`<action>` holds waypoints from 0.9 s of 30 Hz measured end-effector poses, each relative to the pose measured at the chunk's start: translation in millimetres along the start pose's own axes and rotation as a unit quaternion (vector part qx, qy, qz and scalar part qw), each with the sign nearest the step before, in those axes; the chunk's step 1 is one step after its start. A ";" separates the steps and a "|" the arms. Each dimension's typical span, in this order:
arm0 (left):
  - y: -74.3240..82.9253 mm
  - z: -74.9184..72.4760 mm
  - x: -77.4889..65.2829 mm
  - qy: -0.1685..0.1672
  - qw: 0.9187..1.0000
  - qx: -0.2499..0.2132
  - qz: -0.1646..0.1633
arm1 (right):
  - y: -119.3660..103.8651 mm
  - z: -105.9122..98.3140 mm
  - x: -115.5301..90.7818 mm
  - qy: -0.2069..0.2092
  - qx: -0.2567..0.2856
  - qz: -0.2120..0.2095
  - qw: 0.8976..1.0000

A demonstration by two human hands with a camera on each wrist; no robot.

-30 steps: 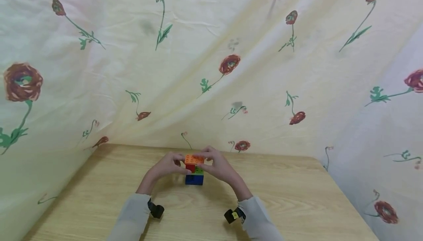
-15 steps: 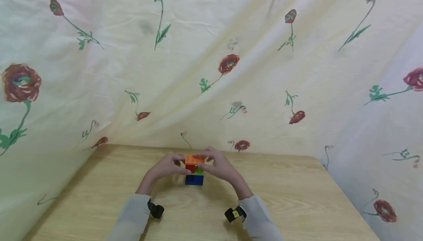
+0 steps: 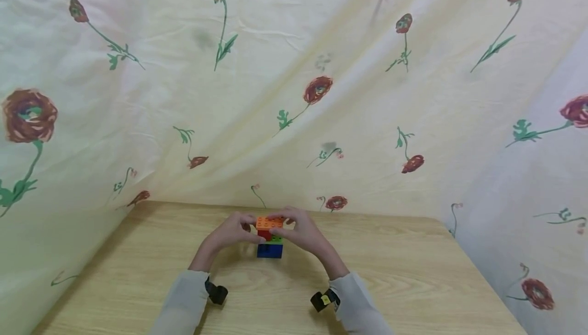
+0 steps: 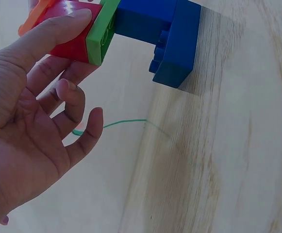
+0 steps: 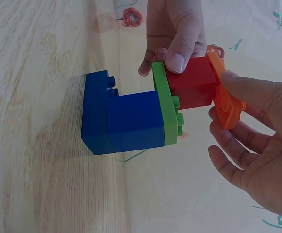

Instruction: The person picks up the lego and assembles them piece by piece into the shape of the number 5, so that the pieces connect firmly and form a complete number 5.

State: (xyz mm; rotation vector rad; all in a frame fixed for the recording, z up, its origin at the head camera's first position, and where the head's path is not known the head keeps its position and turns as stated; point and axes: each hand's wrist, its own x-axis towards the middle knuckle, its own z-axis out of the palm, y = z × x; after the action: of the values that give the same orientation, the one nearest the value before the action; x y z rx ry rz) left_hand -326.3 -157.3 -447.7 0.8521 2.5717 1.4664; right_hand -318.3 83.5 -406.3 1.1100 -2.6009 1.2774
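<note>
Stacked toy-brick tower point(image 3: 269, 236) near the far edge of the wooden table point(image 3: 413, 273), pinched at its top from both sides.

Head view: left hand point(image 3: 231, 232) and right hand point(image 3: 303, 233) curled round the upper bricks. Left wrist view: thumb on the red brick point(image 4: 70, 41) above the green plate point(image 4: 102, 34); other fingers loosely curled, free. Right wrist view: fingertips pinching the orange plate point(image 5: 225, 104); blue base point(image 5: 119, 116) on the table. Judged light, rigid, smooth; safest held low on flat side faces, since studded joints may separate.

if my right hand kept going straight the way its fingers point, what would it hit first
Most likely the orange plate topping the brick stack: the right hand already pinches it, fingers aimed toward the left hand beyond. Depth is unclear.
</note>
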 end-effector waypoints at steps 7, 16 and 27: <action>2.5 -1.1 0.4 -0.002 1.000 0.004 0.011 | -2.0 -2.3 -0.9 0.002 0.001 0.005 1.000; 7.2 -3.0 -0.4 -0.004 1.000 -0.003 0.008 | -5.8 -5.1 0.1 -0.007 -0.001 0.009 1.000; 3.9 -0.5 -0.3 -0.009 1.000 0.002 0.012 | -4.2 -5.0 -2.7 -0.011 0.005 0.016 1.000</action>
State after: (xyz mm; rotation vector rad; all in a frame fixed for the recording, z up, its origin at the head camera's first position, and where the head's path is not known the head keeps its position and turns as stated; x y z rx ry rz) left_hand -324.4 -156.2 -444.4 0.8968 2.5605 1.4548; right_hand -315.0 86.9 -401.0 1.0956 -2.6415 1.2930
